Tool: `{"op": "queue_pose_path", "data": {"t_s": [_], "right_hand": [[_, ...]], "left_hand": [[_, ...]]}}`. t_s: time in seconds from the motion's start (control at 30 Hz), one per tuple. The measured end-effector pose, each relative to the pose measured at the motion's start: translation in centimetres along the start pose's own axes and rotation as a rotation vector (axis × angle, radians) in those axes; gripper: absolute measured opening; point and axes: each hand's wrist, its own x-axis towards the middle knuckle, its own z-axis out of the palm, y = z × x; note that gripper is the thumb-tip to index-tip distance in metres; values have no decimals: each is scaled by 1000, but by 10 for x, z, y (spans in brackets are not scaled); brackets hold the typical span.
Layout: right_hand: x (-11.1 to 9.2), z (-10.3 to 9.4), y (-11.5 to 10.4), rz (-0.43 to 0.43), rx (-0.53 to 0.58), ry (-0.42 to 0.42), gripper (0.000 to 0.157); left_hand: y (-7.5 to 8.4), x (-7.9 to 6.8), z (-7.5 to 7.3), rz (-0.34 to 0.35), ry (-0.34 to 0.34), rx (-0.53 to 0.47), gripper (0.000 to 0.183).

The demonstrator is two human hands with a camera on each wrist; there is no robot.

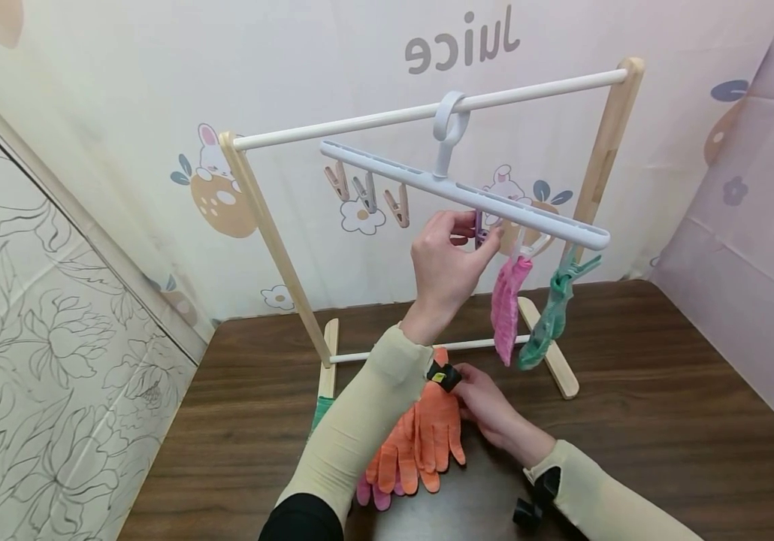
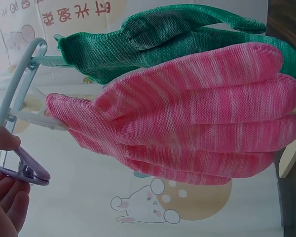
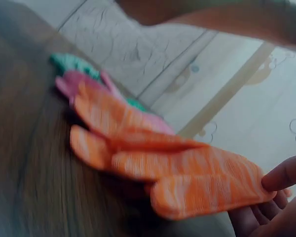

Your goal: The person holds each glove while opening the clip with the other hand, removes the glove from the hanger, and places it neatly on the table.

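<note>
My left hand point(image 1: 448, 252) pinches a purple clothespin point(image 2: 34, 170) that hangs under the white hanger point(image 1: 522, 216). The left wrist view shows thumb and fingers squeezing its handles. To the right of it, a pink glove point(image 2: 197, 108) and a green glove point(image 2: 163, 42) hang from pegs, fingers down. Lower, near the tabletop, my right hand point(image 1: 491, 409) grips an orange glove point(image 3: 207, 173) near its cuff end. Another orange glove point(image 1: 397, 454) lies beneath it, on the pile. My left forearm hides part of this pile in the head view.
The hanger hooks over the white rod point(image 1: 346, 129) of a wooden stand point(image 1: 272, 233). Several unused pegs point(image 1: 367, 194) hang at its left end. Pink point(image 1: 376, 496) and green point(image 1: 322, 409) gloves lie on the brown table point(image 1: 671, 391). Printed cloth stands behind.
</note>
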Motion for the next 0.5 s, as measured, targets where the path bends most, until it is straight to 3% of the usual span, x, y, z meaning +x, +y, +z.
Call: {"op": "queue_pose_path", "data": {"t_s": [0.33, 0.5], "right_hand": [[9, -9, 12, -98, -295, 35, 22], [15, -14, 17, -196, -546, 83, 19]], "left_hand": [[0, 0, 1, 6, 9, 2, 25], [0, 0, 2, 12, 6, -9, 25]]}}
